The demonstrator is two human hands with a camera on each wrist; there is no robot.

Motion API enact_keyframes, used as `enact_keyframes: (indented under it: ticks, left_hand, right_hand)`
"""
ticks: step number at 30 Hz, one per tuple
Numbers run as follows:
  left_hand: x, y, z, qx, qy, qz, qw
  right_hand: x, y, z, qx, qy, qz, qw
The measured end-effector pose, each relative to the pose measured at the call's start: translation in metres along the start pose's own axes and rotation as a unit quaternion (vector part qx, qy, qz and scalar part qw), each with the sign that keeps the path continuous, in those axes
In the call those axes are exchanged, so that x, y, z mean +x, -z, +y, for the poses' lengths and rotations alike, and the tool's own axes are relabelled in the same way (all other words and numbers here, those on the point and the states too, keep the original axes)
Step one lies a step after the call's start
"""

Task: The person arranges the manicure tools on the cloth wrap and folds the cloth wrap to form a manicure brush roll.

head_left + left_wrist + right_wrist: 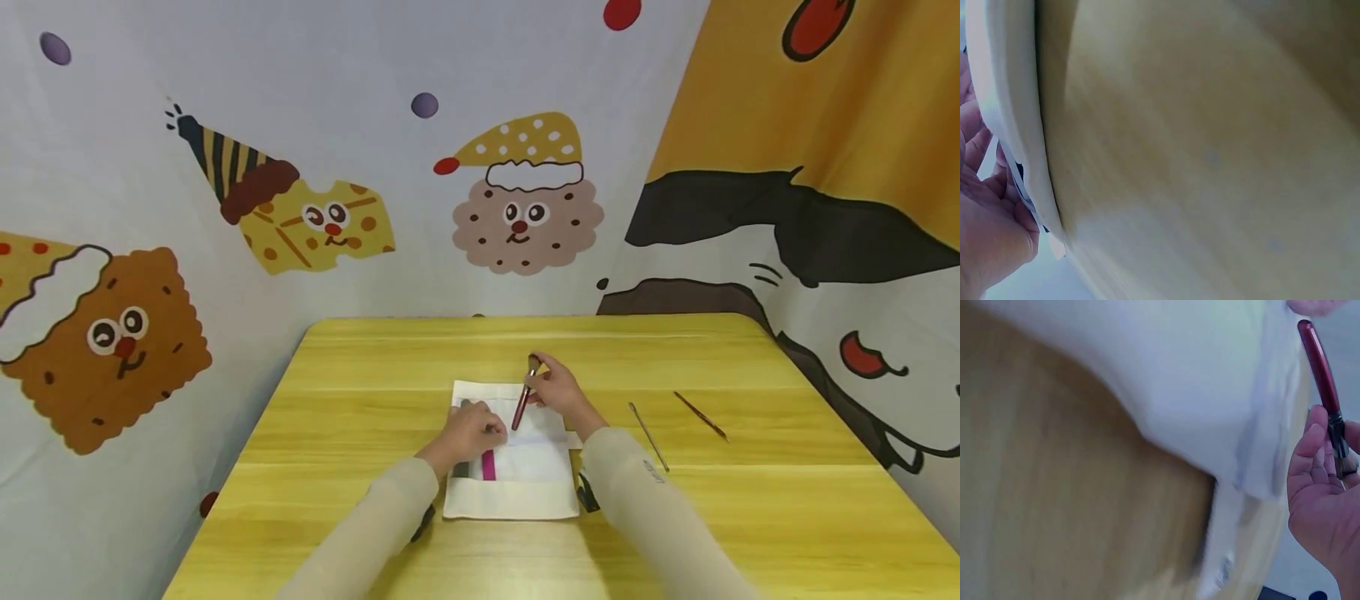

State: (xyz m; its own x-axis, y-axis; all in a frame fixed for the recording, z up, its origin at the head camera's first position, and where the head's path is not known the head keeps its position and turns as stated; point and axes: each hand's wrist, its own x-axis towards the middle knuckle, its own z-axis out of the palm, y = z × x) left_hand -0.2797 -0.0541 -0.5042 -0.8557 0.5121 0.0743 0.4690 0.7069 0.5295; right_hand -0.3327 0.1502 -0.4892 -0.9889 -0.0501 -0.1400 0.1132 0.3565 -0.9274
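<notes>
Two hands are hovering at a cream pouch, which is lying spread on the wooden table (360,400).

The right hand (557,390) is pinching a brush (521,407) near its bristle end, thumb and fingers closing on the neck. The brush is slanting over the pouch (510,501), its dark red handle pointing down toward the left hand (467,432); whether the tip is touching cloth, I cannot tell.

The left hand is resting at the pouch's left part, fingers bending inward; what they are gripping, if anything, is not showing clearly. Beside it, a magenta strip (489,465) and a grey strip (462,470) are showing on the pouch.

A strap (574,440) is sticking out at the right edge. Farther right, a silver rod (648,436) and a dark stick (701,417) are lying apart on the table.
</notes>
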Motion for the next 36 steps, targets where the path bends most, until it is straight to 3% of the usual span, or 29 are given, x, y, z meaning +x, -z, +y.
enact_keyframes:
  ticks: [6,15,26,36]
  left_hand:
    - [0.000,0.000,0.001,-0.008,-0.010,0.007,0.9999]
    - [0.003,0.001,0.001,-0.011,0.008,0.002,0.9999]
    - [0.001,0.001,-0.002,-0.016,0.007,0.008,0.9998]
    - [0.000,0.003,-0.001,-0.024,-0.002,0.010,0.9997]
  right_hand:
    - [0.000,-0.010,0.007,-0.031,0.000,-0.021,0.9993]
    - [-0.014,-0.018,0.008,-0.066,0.009,-0.098,0.9929]
    - [-0.024,-0.021,0.013,-0.127,0.046,-0.118,0.9838]
    - [-0.030,-0.017,0.015,-0.134,0.073,-0.139,0.9784]
